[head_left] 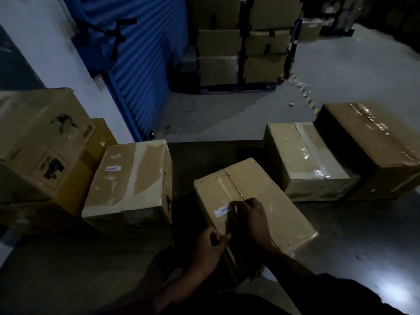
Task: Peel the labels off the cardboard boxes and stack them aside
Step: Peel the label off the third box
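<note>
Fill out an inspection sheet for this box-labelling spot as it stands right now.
Surface: grey concrete floor, dimly lit; boxes sit directly on it.
Job's things: centre box tilted, white label on its top; left box also carries a small label; taped box and larger taped box to the right show no label from here.
Clutter: small scraps on the floor near the striped marking.
Hands: right hand has fingers at the label's edge; left hand grips the centre box's near edge.
Cables: nothing seen.
Surroundings: blue roller shutter; stacked cartons on racking; more boxes far left.
</note>
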### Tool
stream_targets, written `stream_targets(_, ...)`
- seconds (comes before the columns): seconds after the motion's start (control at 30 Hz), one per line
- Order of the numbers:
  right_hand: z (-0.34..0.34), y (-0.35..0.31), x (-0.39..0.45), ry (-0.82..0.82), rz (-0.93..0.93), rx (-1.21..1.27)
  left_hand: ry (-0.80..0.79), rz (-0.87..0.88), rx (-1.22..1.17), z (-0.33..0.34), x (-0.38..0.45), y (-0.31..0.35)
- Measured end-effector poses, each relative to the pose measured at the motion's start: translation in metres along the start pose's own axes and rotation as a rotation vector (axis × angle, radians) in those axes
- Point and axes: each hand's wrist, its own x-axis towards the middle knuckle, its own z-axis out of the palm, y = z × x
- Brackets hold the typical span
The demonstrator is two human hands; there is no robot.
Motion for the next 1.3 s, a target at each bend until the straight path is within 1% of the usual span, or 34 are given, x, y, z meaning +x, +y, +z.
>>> stream_targets(0.2, -0.001, -0.008, 0.003, 0.023, 0.040, 0.036, 0.075, -0.023, -0.032, -0.025, 0.047, 0.011)
stream_targets(0.33, 0.004, -0.007, 0.001, 0.040, 0.059, 0.058, 0.044, -0.014, -0.007, -0.033, 0.070, 0.020)
stream_targets(0.43, 0.002, -0.010, -0.002, 0.073, 0.070, 0.076, 0.022, -0.024, 0.003, -0.032, 0.072, 0.014)
stream_targets(0.53, -0.001, -0.011, 0.000, 0.063, 0.050, 0.101, 0.020, -0.019, -0.046, -0.030, 0.069, 0.010)
stream_targets(0.73, 0.000, -0.002, 0.015, -0.051, 0.107, 0.095, 0.035, -0.044, -0.077, -0.027, 0.065, 0.006)
stream_targets(0.9, 0.001, -0.005, 0.020, -0.009, 0.152, 0.107, 0.055, -0.037, -0.045, -0.025, 0.066, 0.002)
stream_targets(1.03, 0.004, -0.007, 0.021, 0.041, 0.139, 0.078, 0.074, -0.031, -0.084, -0.024, 0.066, 0.000)
stream_targets(1.2, 0.015, -0.005, 0.028, -0.058, 0.145, -0.145, 0.102, -0.042, -0.117, -0.020, 0.067, -0.004)
stream_targets(1.3, 0.021, 0.003, 0.029, -0.064, 0.135, -0.188, 0.115, -0.040, -0.133, -0.019, 0.066, -0.003)
